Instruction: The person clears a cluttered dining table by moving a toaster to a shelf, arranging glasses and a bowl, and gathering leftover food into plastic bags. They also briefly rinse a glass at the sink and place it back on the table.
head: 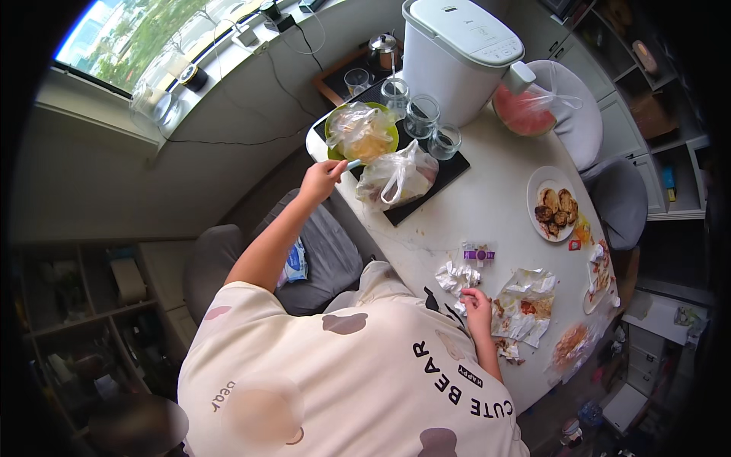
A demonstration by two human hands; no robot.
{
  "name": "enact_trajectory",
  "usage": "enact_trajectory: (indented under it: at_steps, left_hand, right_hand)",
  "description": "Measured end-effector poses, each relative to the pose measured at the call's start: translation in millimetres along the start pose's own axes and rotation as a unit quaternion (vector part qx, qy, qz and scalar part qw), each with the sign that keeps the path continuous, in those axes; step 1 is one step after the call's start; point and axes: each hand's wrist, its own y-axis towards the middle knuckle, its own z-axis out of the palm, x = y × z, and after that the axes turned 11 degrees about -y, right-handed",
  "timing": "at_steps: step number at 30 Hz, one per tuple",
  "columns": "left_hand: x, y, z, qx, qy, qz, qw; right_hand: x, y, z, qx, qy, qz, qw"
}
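Note:
My left hand (321, 181) grips a light-blue handle (353, 165) at the table's left edge. The handle's far end reaches a knotted white plastic bag (394, 181), and I cannot tell what tool it belongs to. Behind that bag, a green bowl (337, 149) holds another clear plastic bag (362, 125). My right hand (478, 313) is low over the near side of the table, fingers bent, beside a crumpled white wrapper (457, 276). Whether it pinches a piece of it is unclear. To its right lies an opened, food-stained wrapper (531, 311) with food scraps.
Three glass jars (422, 117) stand by a white water dispenser (457, 63) on the white table (440, 217). A plate of browned food (554, 205), a purple-and-clear packet (478, 254) and a bagged cut watermelon (522, 111) are also there. Grey chairs (320, 251) flank the table.

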Motion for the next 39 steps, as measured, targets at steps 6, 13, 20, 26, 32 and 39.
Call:
enact_trajectory:
  at_steps: [6,13,20,26,32,39]
  left_hand:
    - [-10.3,20.1,77.0,0.035,-0.389,-0.192,0.9]
    - [-70.5,-12.2,75.2,0.02,-0.621,-0.24,0.746]
    - [-138.4,-101.0,102.4,0.141,-0.493,-0.062,0.856]
    - [-148.9,-110.5,130.8,0.121,-0.368,0.092,0.917]
    - [-163.7,-32.4,57.8,-0.183,0.095,0.328,0.922]
    - [-74.9,44.6,22.2,-0.096,-0.078,0.038,0.992]
  right_hand:
    - [3.9,0.2,1.2,0.013,-0.03,0.014,0.999]
    - [21.8,4.8,-7.7,-0.017,0.062,0.008,0.998]
    - [210.5,70.6,-0.2,0.07,0.157,-0.089,0.981]
    - [261.7,124.1,37.4,0.048,0.086,-0.158,0.983]
    - [285.3,185.2,16.7,0.123,-0.02,-0.056,0.991]
    - [309.0,235.3,53.9,0.041,-0.236,-0.141,0.961]
